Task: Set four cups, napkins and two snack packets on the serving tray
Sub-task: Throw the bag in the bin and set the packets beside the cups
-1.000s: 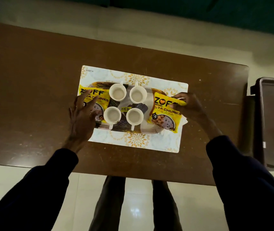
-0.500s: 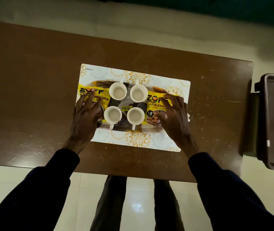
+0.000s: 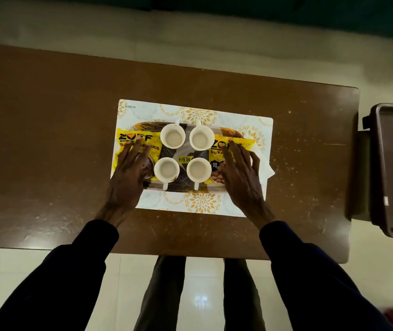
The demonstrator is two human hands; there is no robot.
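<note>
We press both packets flat on the tray [image 3: 186, 187]: our left hand [image 3: 128, 173] lies spread on the left packet [image 3: 128, 144], our right hand [image 3: 241, 175] spread on the right packet [image 3: 219, 149]. Four cups [image 3: 172, 139] stand between them in two rows. White napkins [image 3: 266, 169] peek out at the right; their count is hidden. Next, we judge, only lifting both hands clear remains.

Scratched brown table [image 3: 47, 151] on glossy pale floor tiles [image 3: 200, 299] (reflecting light).
</note>
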